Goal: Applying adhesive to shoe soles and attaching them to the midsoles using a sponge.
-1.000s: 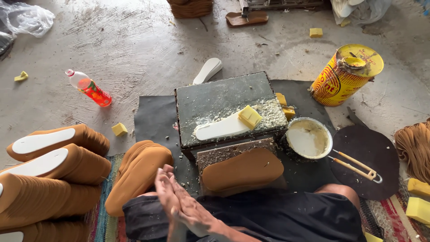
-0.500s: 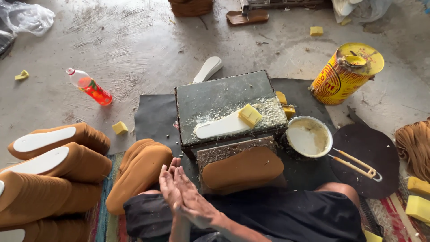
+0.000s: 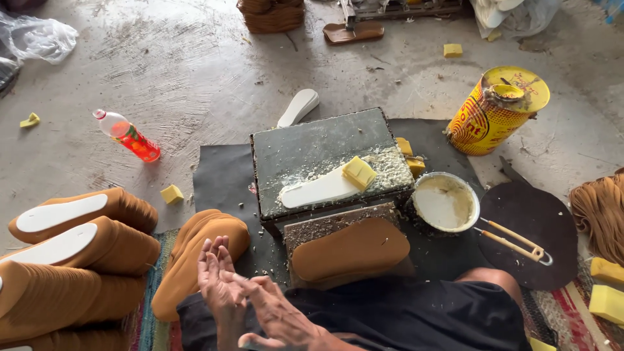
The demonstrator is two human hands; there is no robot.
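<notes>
Hands at lower centre of the frame, both bare and holding nothing: left hand (image 3: pixel 218 276) is flat, fingers (image 3: pixel 211 257) stretched out toward the top of the frame; right hand (image 3: pixel 276 312) lies across it, palm against palm, fingers released and spread toward the left. Wrists and forearms cut off by the bottom edge, so how firmly the palms press can't be told. Nearest thing is a stack of tan soles (image 3: pixel 195 257) just left of the hands, long axis running from lower left to upper right, rounded end up-right; lower end hidden behind the left hand and dark lap cloth (image 3: pixel 403 318). Another tan sole (image 3: pixel 351 250) lies right of the hands, long axis roughly left-right, on a small block in front of the stone slab (image 3: pixel 312 146). On the slab a white insole (image 3: pixel 318 190) points right and slightly up, a yellow sponge (image 3: pixel 359 172) sitting on its right end. Glue bowl (image 3: pixel 445 201) right of the slab, brush handle (image 3: pixel 513 239) across its rim onto a dark round mat. More sole stacks (image 3: pixel 71 260) at lower left, cut by the frame edge. Yellow can (image 3: pixel 497 110) upper right, plastic bottle (image 3: pixel 127 134) lying on the floor upper left.
</notes>
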